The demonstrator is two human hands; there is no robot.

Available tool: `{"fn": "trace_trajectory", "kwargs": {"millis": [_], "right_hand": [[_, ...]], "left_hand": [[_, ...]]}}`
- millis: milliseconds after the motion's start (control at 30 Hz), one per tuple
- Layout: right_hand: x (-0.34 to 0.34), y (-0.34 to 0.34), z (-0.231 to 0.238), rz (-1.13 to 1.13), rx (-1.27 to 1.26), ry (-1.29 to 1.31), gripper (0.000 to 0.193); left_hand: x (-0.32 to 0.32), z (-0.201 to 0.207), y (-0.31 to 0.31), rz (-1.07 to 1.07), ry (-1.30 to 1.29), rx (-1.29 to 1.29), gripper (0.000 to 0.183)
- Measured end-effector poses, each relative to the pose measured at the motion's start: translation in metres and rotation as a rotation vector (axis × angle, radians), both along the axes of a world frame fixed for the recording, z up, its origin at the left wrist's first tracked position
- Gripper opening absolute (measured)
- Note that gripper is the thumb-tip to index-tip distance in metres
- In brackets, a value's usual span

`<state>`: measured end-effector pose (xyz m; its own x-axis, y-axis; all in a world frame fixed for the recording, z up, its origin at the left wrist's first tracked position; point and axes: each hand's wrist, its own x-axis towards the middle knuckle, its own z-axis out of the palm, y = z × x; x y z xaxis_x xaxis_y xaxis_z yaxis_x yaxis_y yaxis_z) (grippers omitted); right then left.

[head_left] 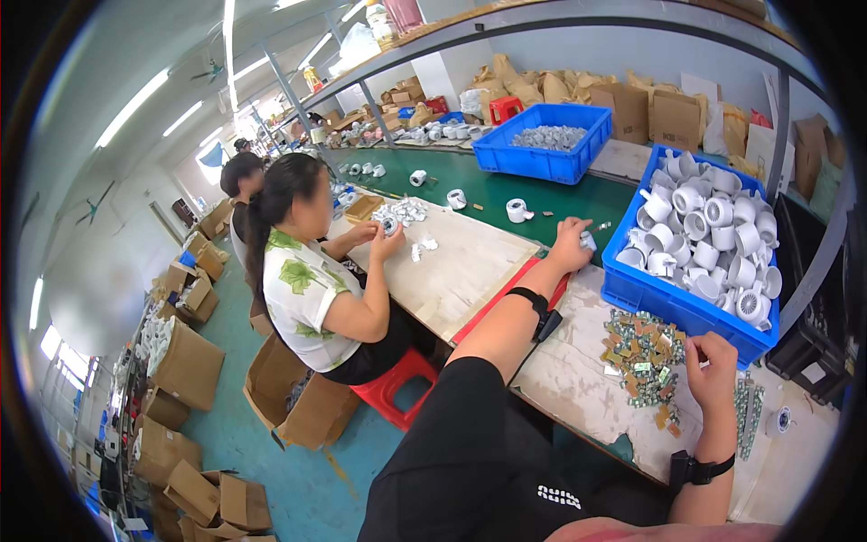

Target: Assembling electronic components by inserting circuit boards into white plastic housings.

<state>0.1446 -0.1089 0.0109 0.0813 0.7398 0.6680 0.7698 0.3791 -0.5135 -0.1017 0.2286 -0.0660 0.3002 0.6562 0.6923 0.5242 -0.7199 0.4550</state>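
Observation:
My left hand reaches over the near edge of the green conveyor belt. Its fingers are bent around a small pale piece whose kind I cannot make out, and a small circuit board lies just past the fingertips. At the right side of a pile of small green and brown circuit boards, my right hand has its fingers curled together; whatever they hold is hidden. White round plastic housings stand spaced along the belt.
A blue crate heaped with white housings stands at the right, and another blue crate of grey parts sits across the belt. A co-worker on a red stool handles a housing. Circuit board strips lie at far right.

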Motion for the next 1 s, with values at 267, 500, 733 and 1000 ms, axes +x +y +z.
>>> {"fn": "trace_trajectory", "kwargs": {"millis": [267, 500, 733, 1000], "right_hand": [[0.003, 0.002, -0.011, 0.001, -0.044, 0.004, 0.009], [0.009, 0.005, -0.011, -0.01, -0.039, -0.047, 0.009], [0.02, -0.004, 0.0, -0.081, -0.077, 0.002, 0.007], [0.126, -0.104, 0.027, -1.234, -0.926, -0.132, 0.084]], "left_hand": [[-0.012, 0.029, -0.007, 0.285, 0.052, -0.218, 0.051], [-0.013, 0.01, -0.004, 0.297, 0.324, -0.119, 0.042], [-0.032, 0.051, -0.021, 0.341, -0.176, 0.086, 0.03], [0.035, 0.086, -0.08, 0.054, -0.156, 0.172, 0.035]]}}
